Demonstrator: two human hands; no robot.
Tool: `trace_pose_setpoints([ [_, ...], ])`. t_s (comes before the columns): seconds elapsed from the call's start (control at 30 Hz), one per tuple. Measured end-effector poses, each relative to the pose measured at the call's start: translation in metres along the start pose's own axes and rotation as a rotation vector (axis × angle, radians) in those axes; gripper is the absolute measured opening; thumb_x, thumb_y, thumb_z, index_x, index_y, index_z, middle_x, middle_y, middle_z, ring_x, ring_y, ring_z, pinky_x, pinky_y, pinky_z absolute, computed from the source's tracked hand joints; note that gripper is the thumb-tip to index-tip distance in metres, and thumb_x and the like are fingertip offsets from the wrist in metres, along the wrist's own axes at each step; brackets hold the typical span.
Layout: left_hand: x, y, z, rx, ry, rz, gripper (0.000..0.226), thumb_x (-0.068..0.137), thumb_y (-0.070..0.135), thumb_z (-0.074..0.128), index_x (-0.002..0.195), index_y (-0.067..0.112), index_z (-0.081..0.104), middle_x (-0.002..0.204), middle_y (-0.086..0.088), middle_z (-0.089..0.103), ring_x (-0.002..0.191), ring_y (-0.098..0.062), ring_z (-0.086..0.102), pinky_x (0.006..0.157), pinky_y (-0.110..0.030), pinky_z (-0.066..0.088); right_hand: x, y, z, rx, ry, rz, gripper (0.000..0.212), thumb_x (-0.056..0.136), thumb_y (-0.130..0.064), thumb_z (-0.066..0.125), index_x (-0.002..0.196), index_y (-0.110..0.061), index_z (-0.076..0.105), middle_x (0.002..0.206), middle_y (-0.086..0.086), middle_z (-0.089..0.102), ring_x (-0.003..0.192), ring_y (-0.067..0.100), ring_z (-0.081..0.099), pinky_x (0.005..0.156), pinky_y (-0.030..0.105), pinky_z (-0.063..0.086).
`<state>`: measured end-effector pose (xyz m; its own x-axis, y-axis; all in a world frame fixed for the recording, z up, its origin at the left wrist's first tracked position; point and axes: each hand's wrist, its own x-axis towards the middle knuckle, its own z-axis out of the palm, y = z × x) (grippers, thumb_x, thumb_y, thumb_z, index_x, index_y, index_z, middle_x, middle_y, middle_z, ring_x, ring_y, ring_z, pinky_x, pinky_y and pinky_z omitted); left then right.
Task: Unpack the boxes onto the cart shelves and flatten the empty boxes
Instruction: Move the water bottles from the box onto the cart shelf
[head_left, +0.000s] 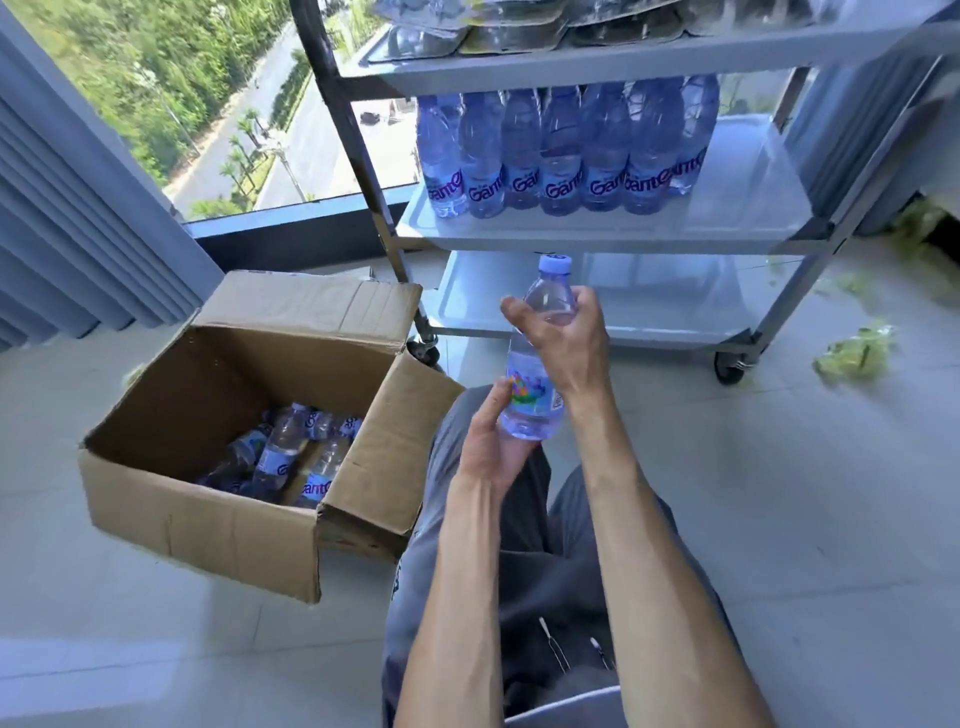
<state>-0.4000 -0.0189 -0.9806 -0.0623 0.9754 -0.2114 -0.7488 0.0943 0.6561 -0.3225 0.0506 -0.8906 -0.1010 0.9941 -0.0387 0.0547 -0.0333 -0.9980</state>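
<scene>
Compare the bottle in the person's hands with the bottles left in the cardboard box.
The held bottle is upright in the air, gripped near the neck by the right hand and at the base by the left hand; the boxed bottles lie on their sides, untouched. The held bottle is alone and fully visible; the boxed ones are heaped together, partly hidden by the cardboard box walls. Both are clear plastic with bluish labels.

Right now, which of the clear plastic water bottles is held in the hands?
The clear plastic water bottle with the pale blue cap, in front of the cart: right hand grips its upper part, left hand its base. Others stand on the middle shelf or lie in the cardboard box.
</scene>
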Motion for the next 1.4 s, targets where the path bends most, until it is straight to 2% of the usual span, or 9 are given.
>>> trace_pose_setpoints([
  [0.2,0.025,0.001,0.034,0.095,0.083,0.161,0.058,0.062,0.027,0.093,0.1,0.014,0.05,0.087,-0.003,0.069,0.076,-0.017,0.066,0.073,-0.031,0.053,0.001,-0.01,-0.009,-0.157,0.296,-0.046,0.077,0.056,-0.063,0.08,0.111,-0.019,0.05,0.098,0.0,0.063,0.09,0.02,0.062,0.078,0.035,0.052],
  [0.37,0.038,0.007,0.031,0.075,0.075,0.073,0.052,0.092,0.049,0.06,0.119,0.005,0.052,0.118,-0.021,0.061,0.106,-0.035,0.059,0.097,-0.049,0.042,0.016,-0.005,-0.033,-0.023,0.295,-0.07,0.046,0.061,-0.048,0.084,0.09,-0.021,0.06,0.073,-0.008,0.069,0.069,0.009,0.067,0.066,0.031,0.055],
  [0.43,0.04,0.001,0.029,0.143,0.051,-0.024,0.059,0.095,0.057,0.047,0.124,0.006,0.06,0.124,-0.017,0.064,0.105,-0.032,0.065,0.094,-0.044,0.046,0.02,0.004,-0.039,0.03,0.234,-0.089,0.04,0.068,-0.043,0.081,0.093,-0.021,0.06,0.073,-0.01,0.07,0.07,0.01,0.068,0.065,0.03,0.054],
  [0.53,0.053,-0.015,0.026,0.09,0.059,0.011,0.055,0.087,0.045,0.069,0.123,0.004,0.059,0.121,-0.017,0.065,0.102,-0.027,0.066,0.089,-0.038,0.056,0.031,0.012,-0.039,0.06,0.155,-0.073,0.04,0.072,-0.046,0.074,0.098,-0.018,0.061,0.08,-0.011,0.069,0.075,0.009,0.066,0.07,0.028,0.051],
  [0.63,0.075,-0.018,0.032,0.05,0.147,0.058,0.068,0.064,0.031,0.092,0.115,0.01,0.052,0.102,-0.009,0.068,0.085,-0.02,0.067,0.074,-0.031,0.056,0.051,0.011,-0.03,-0.149,0.232,-0.008,0.072,0.054,-0.058,0.079,0.108,-0.018,0.055,0.098,-0.003,0.065,0.09,0.017,0.064,0.077,0.034,0.054],
  [0.87,0.131,-0.017,0.045,0.045,0.18,0.116,0.038,0.083,0.002,0.071,0.115,0.013,0.054,0.102,-0.007,0.069,0.083,-0.018,0.067,0.073,-0.027,0.054,0.1,0.009,-0.033,-0.323,0.448,0.037,0.071,0.052,-0.038,0.09,0.107,-0.014,0.051,0.094,-0.001,0.066,0.087,0.024,0.063,0.07,0.028,0.046],
  [0.97,0.164,-0.005,0.065,0.277,0.201,0.121,0.04,0.083,0.009,0.07,0.121,0.01,0.056,0.111,-0.006,0.067,0.095,-0.019,0.065,0.085,-0.028,0.049,0.13,0.002,-0.046,-0.282,0.545,0.006,0.062,0.055,-0.031,0.091,0.105,-0.014,0.058,0.092,0.0,0.069,0.086,0.026,0.065,0.071,0.028,0.047],
  [1.17,0.245,0.028,0.101,0.792,0.565,0.32,0.052,0.088,0.012,0.064,0.138,0.006,0.048,0.136,-0.009,0.055,0.125,-0.022,0.053,0.104,-0.032,0.043,0.205,-0.011,-0.08,-0.246,0.685,-0.068,0.065,0.053,-0.015,0.089,0.11,-0.011,0.059,0.098,0.005,0.066,0.085,0.026,0.065,0.068,0.03,0.051],
  [1.4,0.332,0.039,0.135,1.119,0.592,0.321,0.095,0.087,0.014,0.068,0.153,-0.005,0.003,0.162,-0.022,0.008,0.15,-0.033,0.012,0.122,-0.036,0.017,0.284,-0.008,-0.093,-0.256,0.707,-0.101,0.05,0.066,-0.008,0.079,0.111,-0.003,0.06,0.108,0.012,0.061,0.098,0.025,0.059,0.072,0.016,0.037],
])
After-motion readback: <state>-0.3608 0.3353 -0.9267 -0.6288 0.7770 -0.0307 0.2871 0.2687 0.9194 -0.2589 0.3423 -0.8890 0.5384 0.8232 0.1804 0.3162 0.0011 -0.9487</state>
